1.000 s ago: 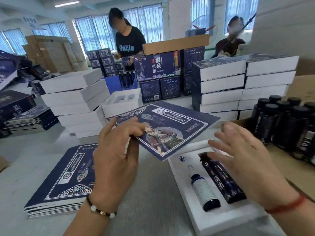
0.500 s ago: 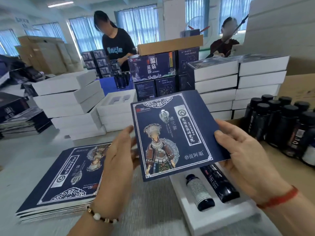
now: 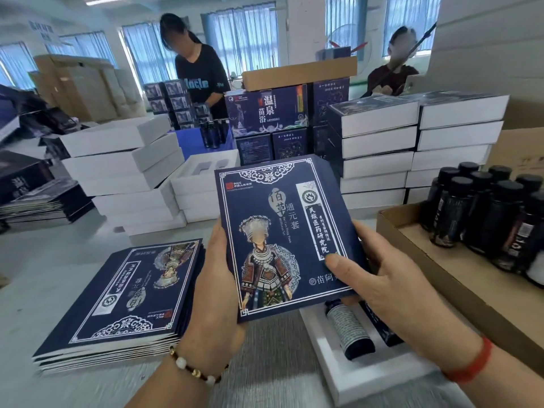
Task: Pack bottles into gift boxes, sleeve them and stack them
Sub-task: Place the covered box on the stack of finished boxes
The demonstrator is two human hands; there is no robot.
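Busy packing room, grey bench (image 3: pixel 44 290) stacked with boxes, and a flat navy sleeve (image 3: pixel 282 237) is clamped upright at 12 o'clock by left hand (image 3: pixel 215 290) and right hand (image 3: pixel 391 284), so sleeving looks underway: it probably needs popping open and sliding over the filled white tray (image 3: pixel 353 378) at 5 o'clock.

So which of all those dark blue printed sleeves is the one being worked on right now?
Start at the flat stack of sleeves lying on the grey table, near left. Just right of it, one sleeve is held up above the open white box. It alone is off the table, gripped by the left hand and right hand.
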